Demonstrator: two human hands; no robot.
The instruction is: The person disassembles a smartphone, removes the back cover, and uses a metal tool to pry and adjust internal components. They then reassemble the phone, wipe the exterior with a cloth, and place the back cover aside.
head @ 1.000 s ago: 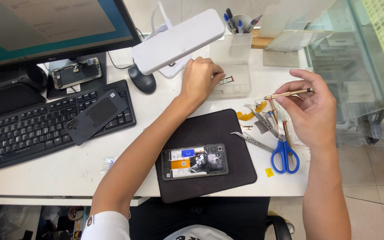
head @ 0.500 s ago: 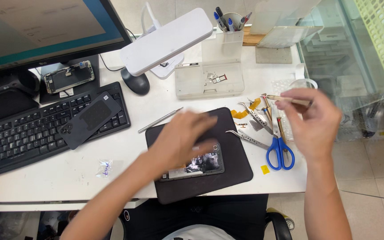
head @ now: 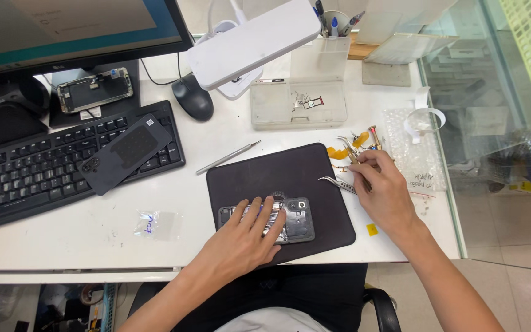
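1. An opened phone (head: 278, 220) lies on a work mat (head: 278, 184) at the near middle of the table (head: 93, 240).
2. The left hand (head: 244, 237) rests flat on the phone.
3. The right hand (head: 385, 193) sits at the mat's right edge, on tweezers (head: 336, 182).
4. A metal pry tool (head: 227, 158) lies just left of the mat's far corner.
5. A keyboard (head: 44, 172) lies far left, with a phone back cover (head: 127, 154) on it.
6. A mouse (head: 193, 98) lies behind the keyboard's right end.
7. A parts tray (head: 299, 104) sits behind the mat.
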